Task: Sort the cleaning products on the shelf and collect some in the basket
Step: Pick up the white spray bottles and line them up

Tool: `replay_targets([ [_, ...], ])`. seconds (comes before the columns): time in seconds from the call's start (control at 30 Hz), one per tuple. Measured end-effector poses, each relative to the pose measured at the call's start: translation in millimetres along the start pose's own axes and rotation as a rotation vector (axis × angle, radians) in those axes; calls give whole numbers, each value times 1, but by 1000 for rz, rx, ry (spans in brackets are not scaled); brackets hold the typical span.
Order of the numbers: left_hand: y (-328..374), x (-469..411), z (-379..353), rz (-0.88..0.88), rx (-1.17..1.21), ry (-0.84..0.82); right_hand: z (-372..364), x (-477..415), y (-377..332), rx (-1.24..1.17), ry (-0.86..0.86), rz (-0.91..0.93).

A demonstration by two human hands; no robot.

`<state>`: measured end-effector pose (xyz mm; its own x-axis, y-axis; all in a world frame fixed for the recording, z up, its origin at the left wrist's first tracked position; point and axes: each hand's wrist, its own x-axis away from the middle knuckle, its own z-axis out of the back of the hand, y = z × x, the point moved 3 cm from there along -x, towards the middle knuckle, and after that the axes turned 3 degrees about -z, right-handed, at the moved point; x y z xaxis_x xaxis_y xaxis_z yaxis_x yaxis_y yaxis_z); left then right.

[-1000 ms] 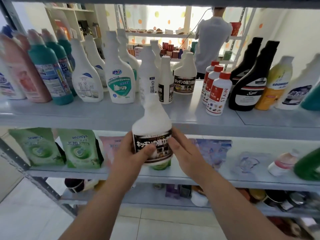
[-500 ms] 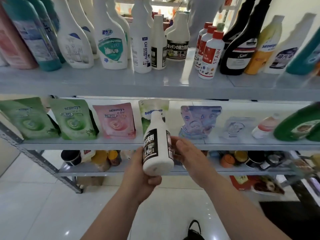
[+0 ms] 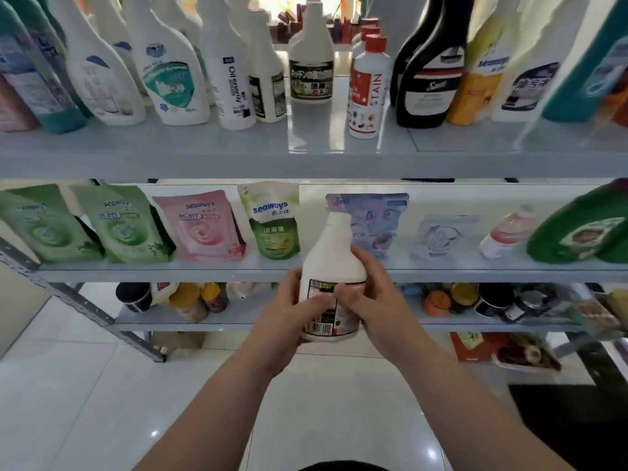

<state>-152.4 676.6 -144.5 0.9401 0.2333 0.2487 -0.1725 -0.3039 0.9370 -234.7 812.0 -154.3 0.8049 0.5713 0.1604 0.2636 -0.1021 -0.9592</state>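
Note:
A white bottle with a dark label [image 3: 334, 256] stands upright in front of the middle shelf [image 3: 204, 271], held by both my hands. My left hand [image 3: 289, 311] grips its left side with the thumb across the label. From the right, my right hand [image 3: 377, 294] wraps around it. The label's back with a barcode faces me. On the top shelf [image 3: 306, 158] stands a matching white bottle [image 3: 311, 59] among several cleaning bottles. A dark rounded shape, possibly the basket [image 3: 343, 466], shows at the bottom edge.
Refill pouches in green [image 3: 132, 226], pink [image 3: 200, 226] and blue [image 3: 373, 219] stand on the middle shelf, with a green jug [image 3: 577, 229] at right. Jars and cans fill the lower shelf [image 3: 238, 321]. White tiled floor [image 3: 85, 385] lies below; a dark mat [image 3: 571, 419] lies at right.
I brought the bottle down from the top shelf's level to in front of the middle shelf and turned it, so its barcode side faces me. My view tilted downward.

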Motion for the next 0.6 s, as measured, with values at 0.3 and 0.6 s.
replay_targets([
  [0.3, -22, -16, -73, -33, 3, 50, 82, 13, -25, -47, -53, -12],
  [0.6, -44, -6, -145, 327, 431, 1, 115, 28, -16, -293, -181, -291],
])
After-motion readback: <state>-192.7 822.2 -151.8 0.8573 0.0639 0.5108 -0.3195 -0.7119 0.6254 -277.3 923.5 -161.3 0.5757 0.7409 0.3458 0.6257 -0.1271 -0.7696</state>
